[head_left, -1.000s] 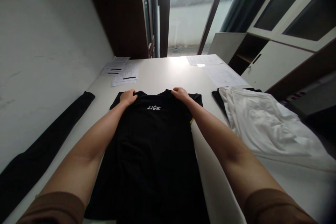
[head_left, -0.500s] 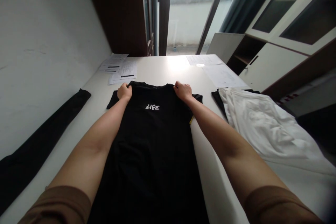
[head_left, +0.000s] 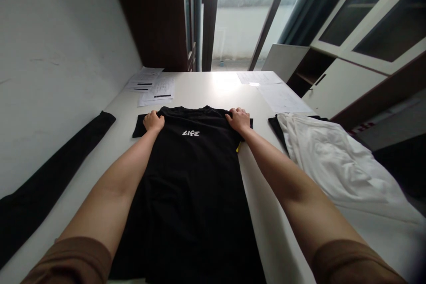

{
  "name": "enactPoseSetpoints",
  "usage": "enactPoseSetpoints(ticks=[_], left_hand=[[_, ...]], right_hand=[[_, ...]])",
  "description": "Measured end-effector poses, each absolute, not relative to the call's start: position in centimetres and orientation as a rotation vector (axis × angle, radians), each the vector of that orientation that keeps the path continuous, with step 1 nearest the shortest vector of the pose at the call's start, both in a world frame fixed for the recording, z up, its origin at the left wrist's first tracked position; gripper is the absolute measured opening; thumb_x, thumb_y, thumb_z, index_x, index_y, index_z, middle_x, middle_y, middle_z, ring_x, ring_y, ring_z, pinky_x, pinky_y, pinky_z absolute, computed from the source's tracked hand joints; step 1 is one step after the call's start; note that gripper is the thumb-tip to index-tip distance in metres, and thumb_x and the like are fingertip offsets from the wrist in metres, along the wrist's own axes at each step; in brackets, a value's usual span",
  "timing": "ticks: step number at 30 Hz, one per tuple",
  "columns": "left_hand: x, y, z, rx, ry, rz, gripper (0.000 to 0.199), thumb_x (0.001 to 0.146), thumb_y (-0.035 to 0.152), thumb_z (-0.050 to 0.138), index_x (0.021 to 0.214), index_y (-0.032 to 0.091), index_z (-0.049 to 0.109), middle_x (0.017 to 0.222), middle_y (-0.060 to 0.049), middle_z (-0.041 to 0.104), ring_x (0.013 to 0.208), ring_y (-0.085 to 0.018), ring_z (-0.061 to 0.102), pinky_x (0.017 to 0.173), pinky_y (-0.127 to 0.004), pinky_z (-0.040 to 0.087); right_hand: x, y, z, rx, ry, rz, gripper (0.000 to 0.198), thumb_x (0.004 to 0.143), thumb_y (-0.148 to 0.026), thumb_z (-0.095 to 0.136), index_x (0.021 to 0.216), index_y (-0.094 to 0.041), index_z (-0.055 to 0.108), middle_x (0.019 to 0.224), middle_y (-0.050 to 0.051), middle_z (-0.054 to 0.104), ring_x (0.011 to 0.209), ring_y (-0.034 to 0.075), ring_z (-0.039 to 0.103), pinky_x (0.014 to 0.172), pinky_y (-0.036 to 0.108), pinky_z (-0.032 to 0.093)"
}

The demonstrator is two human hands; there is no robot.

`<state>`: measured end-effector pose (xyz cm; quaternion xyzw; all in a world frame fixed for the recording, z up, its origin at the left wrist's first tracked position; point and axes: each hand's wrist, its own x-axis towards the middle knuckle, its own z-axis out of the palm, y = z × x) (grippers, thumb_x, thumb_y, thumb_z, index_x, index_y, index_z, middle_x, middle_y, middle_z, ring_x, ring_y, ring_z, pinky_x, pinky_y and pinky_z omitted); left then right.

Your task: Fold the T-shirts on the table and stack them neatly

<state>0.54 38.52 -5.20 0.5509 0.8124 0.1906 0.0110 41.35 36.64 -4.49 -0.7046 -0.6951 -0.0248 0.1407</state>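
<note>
1. Black T-shirt (head_left: 196, 186) spread along the middle of the white table (head_left: 206, 92), collar at the far end, with small white lettering (head_left: 191, 133) below the neckline.
2. Hands well apart from each other, one at each shoulder of the T-shirt.
3. Left hand (head_left: 153, 121) curled, thumb against fingers, clamped on the shoulder fabric beside the short sleeve.
4. Right hand (head_left: 239, 120) palm down over the opposite shoulder, thumb toward the collar; cannot tell whether gripping or merely pressing.
5. Near the right forearm, at the T-shirt's edge, a small yellow patch (head_left: 238, 147).
6. To the right, a rumpled white garment (head_left: 336, 155) on top of dark cloth (head_left: 276, 126).
7. To the left, along the wall (head_left: 60, 53), a long strip of black fabric (head_left: 63, 164).
8. At the far corners, overlapping printed papers (head_left: 159, 88) on the left and pale sheets (head_left: 282, 97) on the right.
</note>
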Motion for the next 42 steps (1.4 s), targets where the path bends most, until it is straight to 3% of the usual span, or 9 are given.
enactPoseSetpoints(ticks=[5, 12, 20, 27, 32, 37, 40, 42], left_hand=[[-3.4, 37.0, -5.7, 1.867, 2.449, 0.441, 0.058, 0.099, 0.051, 0.039, 0.148, 0.021, 0.048, 0.157, -0.013, 0.046, 0.145, -0.032, 0.039, 0.120, -0.052, 0.029], [-6.0, 35.3, -6.4, 1.915, 2.489, 0.326, 0.065, 0.099, 0.058, 0.030, 0.150, 0.021, 0.047, 0.164, -0.014, 0.036, 0.151, -0.035, 0.030, 0.122, -0.058, 0.023], [-5.6, 35.0, -6.4, 1.967, 2.507, 0.396, 0.058, 0.101, 0.052, 0.034, 0.143, 0.018, 0.055, 0.158, -0.017, 0.043, 0.145, -0.036, 0.037, 0.119, -0.058, 0.028], [-3.4, 31.6, -3.6, 2.270, 2.268, 0.615, 0.039, 0.099, 0.028, 0.041, 0.123, 0.010, 0.065, 0.133, -0.017, 0.062, 0.123, -0.031, 0.054, 0.109, -0.045, 0.041], [3.9, 23.6, -1.2, 2.581, 1.618, 0.606, 0.026, 0.098, 0.025, 0.047, 0.110, 0.017, 0.069, 0.125, -0.010, 0.066, 0.118, -0.025, 0.058, 0.110, -0.041, 0.042], [15.3, 8.9, 1.7, 2.669, 0.801, 0.346, 0.024, 0.100, 0.031, 0.054, 0.121, 0.026, 0.065, 0.128, -0.004, 0.065, 0.118, -0.020, 0.059, 0.107, -0.035, 0.043], [19.7, 1.3, 2.6, 2.751, 0.595, 0.164, 0.049, 0.094, 0.052, 0.065, 0.136, 0.028, 0.056, 0.131, -0.005, 0.062, 0.116, -0.024, 0.058, 0.102, -0.038, 0.045], [21.1, -1.7, 2.5, 2.835, 0.656, 0.074, 0.061, 0.088, 0.061, 0.068, 0.135, 0.025, 0.054, 0.127, -0.008, 0.061, 0.112, -0.028, 0.056, 0.096, -0.042, 0.046]], right_hand=[[45.5, 33.7, -5.2, -2.094, -1.929, -0.165, 0.044, 0.102, -0.048, 0.043, 0.126, -0.018, 0.063, 0.127, 0.020, 0.060, 0.119, 0.036, 0.050, 0.098, 0.047, 0.038], [47.7, 32.0, -5.6, -2.176, -1.823, -0.123, 0.031, 0.100, -0.036, 0.044, 0.115, -0.021, 0.067, 0.120, 0.018, 0.066, 0.114, 0.034, 0.055, 0.094, 0.044, 0.042], [49.2, 33.1, -6.4, -2.098, -1.551, 0.091, 0.034, 0.103, -0.036, 0.037, 0.115, -0.019, 0.064, 0.109, 0.015, 0.073, 0.098, 0.030, 0.066, 0.081, 0.035, 0.045], [48.5, 31.7, -6.1, -2.038, -1.544, 0.055, 0.027, 0.102, -0.038, 0.045, 0.107, -0.020, 0.066, 0.101, 0.012, 0.075, 0.092, 0.026, 0.066, 0.075, 0.031, 0.043], [47.8, 30.3, -5.5, -1.983, -1.541, 0.098, 0.032, 0.103, -0.039, 0.045, 0.123, -0.021, 0.060, 0.097, 0.010, 0.075, 0.088, 0.026, 0.066, 0.074, 0.031, 0.043], [46.2, 28.1, -4.8, -1.922, -1.738, 0.120, 0.046, 0.099, -0.047, 0.054, 0.140, -0.026, 0.053, 0.107, 0.008, 0.074, 0.091, 0.025, 0.067, 0.078, 0.032, 0.045], [45.1, 25.8, -4.4, -1.868, -1.840, 0.162, 0.043, 0.100, -0.051, 0.054, 0.135, -0.026, 0.060, 0.109, 0.007, 0.074, 0.094, 0.023, 0.067, 0.082, 0.031, 0.044], [44.4, 23.8, -4.3, -1.861, -1.879, 0.194, 0.040, 0.101, -0.053, 0.051, 0.128, -0.026, 0.064, 0.103, 0.006, 0.075, 0.094, 0.023, 0.067, 0.085, 0.031, 0.044]])
